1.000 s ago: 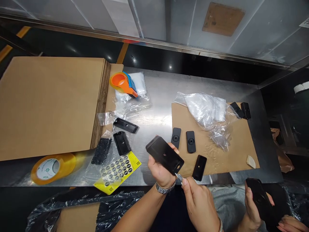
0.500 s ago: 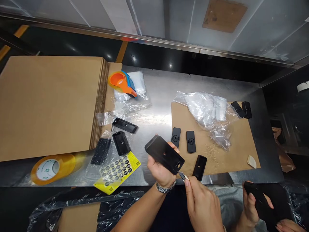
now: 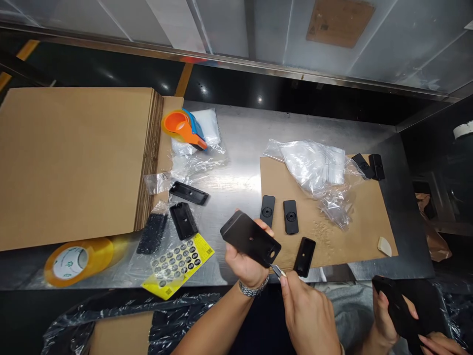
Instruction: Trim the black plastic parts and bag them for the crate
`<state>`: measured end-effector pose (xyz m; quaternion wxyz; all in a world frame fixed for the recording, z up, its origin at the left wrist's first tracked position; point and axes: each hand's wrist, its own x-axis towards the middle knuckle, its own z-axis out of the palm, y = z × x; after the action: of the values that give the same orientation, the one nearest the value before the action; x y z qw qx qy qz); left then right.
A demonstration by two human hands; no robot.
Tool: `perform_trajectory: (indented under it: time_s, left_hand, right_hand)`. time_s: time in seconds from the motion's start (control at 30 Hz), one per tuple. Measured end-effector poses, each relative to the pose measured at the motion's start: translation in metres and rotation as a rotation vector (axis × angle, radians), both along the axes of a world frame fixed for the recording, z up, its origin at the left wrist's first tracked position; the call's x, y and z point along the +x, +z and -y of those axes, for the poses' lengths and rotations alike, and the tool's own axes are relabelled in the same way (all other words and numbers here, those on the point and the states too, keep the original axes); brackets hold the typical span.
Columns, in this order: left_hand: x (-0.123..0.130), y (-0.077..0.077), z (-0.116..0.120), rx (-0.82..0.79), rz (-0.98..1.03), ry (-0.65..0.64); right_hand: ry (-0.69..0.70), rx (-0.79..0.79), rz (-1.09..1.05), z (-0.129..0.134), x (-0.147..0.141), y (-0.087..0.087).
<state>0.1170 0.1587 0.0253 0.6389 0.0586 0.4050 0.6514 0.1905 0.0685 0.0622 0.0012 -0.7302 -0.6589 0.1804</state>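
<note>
My left hand, with a metal watch band at the wrist, grips a black plastic cover from below. The cover has a small hole in its middle and a larger one near its right end. In my right hand is a small knife, pinched near its metal blade. The blade tip meets the cover's lower right corner. Just right of it, a black hollow shell lies on the cardboard sheet. Beyond my left fingers are two black pieces with round centres, one partly hidden.
At left stand stacked cardboard, a yellow tape roll, a yellow sticker sheet, black shells and an orange tape dispenser. Clear plastic bags lie at right. A co-worker's hands hold a black part at lower right.
My left hand has tilted the black cover slightly, with the knife tip staying at its corner. The co-worker's black part has turned. The whole view has shifted a little.
</note>
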Motion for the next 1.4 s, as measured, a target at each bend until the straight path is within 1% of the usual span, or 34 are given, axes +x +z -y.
perform_trajectory:
  time_s: [0.07, 0.17, 0.27, 0.33, 0.4, 0.5, 0.57, 0.63, 0.77, 1.0, 1.1, 1.27, 1.4]
  left_hand:
    - [0.001, 0.001, -0.001, 0.001, 0.008, 0.012]
    - [0.003, 0.002, -0.002, -0.023, 0.013, 0.049]
    - [0.004, 0.001, -0.004, -0.029, 0.022, 0.077]
    - [0.005, 0.0, -0.005, -0.016, 0.03, 0.085]
    - [0.006, -0.001, -0.005, -0.002, 0.035, 0.088]
    - [0.006, -0.002, -0.005, 0.017, 0.042, 0.088]
    - [0.006, -0.001, -0.006, 0.023, 0.042, 0.097]
    - [0.007, 0.001, -0.006, 0.014, 0.04, 0.109]
    - [0.008, 0.005, -0.006, 0.021, 0.041, 0.11]
    - [0.006, 0.009, -0.001, 0.121, -0.01, 0.105]
    - [0.005, 0.007, 0.0, 0.144, -0.024, 0.106]
    - [0.003, 0.001, 0.001, 0.21, -0.03, 0.118]
    - [0.003, 0.001, 0.002, 0.217, -0.044, 0.124]
  right_hand:
    - [-0.019, -0.048, -0.067, -0.002, 0.0, -0.001]
    - [-0.083, -0.114, -0.229, -0.004, 0.001, -0.002]
    - [-0.152, -0.057, -0.398, -0.005, 0.002, -0.002]
    - [-0.164, 0.023, -0.435, -0.003, 0.003, -0.002]
    - [-0.129, 0.091, -0.38, 0.002, 0.003, -0.003]
    - [-0.031, 0.178, -0.188, 0.01, 0.002, -0.007]
    - [0.005, 0.213, -0.084, 0.015, 0.001, -0.01]
    - [0.015, 0.223, -0.05, 0.017, -0.002, -0.013]
    - [0.006, 0.234, -0.108, 0.016, -0.005, -0.014]
    - [0.011, 0.243, -0.115, 0.018, 0.0, -0.012]
    - [0.002, 0.25, -0.121, 0.02, 0.002, -0.011]
    - [0.009, 0.231, -0.191, 0.022, 0.003, -0.01]
    - [-0.043, 0.276, -0.201, 0.023, 0.004, -0.009]
